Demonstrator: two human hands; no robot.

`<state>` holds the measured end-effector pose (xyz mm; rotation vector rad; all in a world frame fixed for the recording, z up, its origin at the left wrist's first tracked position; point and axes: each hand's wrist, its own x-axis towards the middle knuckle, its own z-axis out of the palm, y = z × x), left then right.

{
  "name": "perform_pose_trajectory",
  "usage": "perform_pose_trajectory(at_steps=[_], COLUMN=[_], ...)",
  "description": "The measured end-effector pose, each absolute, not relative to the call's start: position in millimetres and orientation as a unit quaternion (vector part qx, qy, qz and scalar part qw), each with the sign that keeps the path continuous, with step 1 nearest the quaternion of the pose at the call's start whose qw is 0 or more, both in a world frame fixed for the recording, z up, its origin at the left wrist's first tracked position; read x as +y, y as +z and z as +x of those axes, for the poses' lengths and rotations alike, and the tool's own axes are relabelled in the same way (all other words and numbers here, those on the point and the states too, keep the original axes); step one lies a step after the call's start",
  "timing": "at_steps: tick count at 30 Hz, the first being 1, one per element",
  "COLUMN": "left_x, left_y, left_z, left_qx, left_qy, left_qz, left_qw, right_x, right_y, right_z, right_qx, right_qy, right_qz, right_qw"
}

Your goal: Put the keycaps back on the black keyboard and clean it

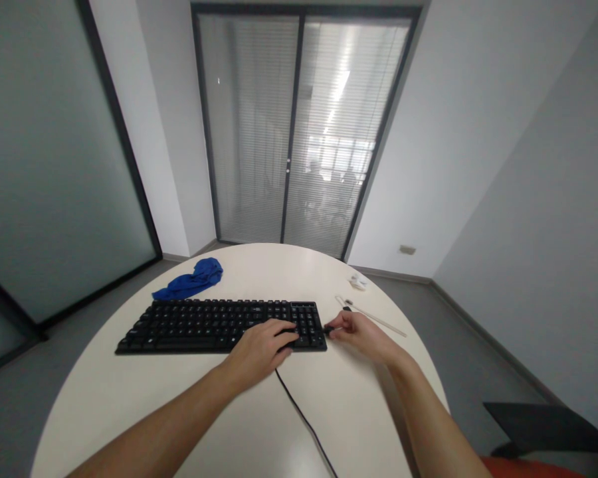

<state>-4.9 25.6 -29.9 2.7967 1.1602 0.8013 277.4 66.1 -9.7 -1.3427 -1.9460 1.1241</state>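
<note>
A black keyboard [194, 325] lies flat across the white round table [229, 411]. My left hand [265, 344] rests on its right part, fingers spread over the keys beside the number pad. Just off the keyboard's right edge, my right hand [356, 333] pinches a small black piece [327, 329] between thumb and fingers; its exact kind is too small to make out. A black cable [303, 418] runs from beside my left hand toward the table's near side. Behind my right hand lies a thin pale stick [383, 322], with small dark bits near its far end.
A crumpled blue cloth [194, 280] lies beyond the keyboard's left part. At the table's far right is a small whitish, crumpled-looking item [359, 283]. A dark chair part [548, 425] stands at lower right. Glass panels with blinds [254, 133] rise behind the table.
</note>
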Motion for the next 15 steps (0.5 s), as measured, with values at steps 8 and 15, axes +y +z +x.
perform_pose_trajectory(at_steps=[8,15], left_x=[26.7,26.2], left_y=[-31.8,-30.1], left_z=[-5.6,-4.7], left_qx=[0.368,0.367], left_qy=[0.259,0.256], left_qz=[0.893,0.894], left_qw=[0.002,0.0], right_x=[65.1,64.0], right_y=[-5.6,-7.9], right_z=[281.0,268.9], right_qx=[-0.697,-0.727], right_qy=[0.469,0.43], right_qz=[-0.467,-0.45], right_qw=[0.276,0.289])
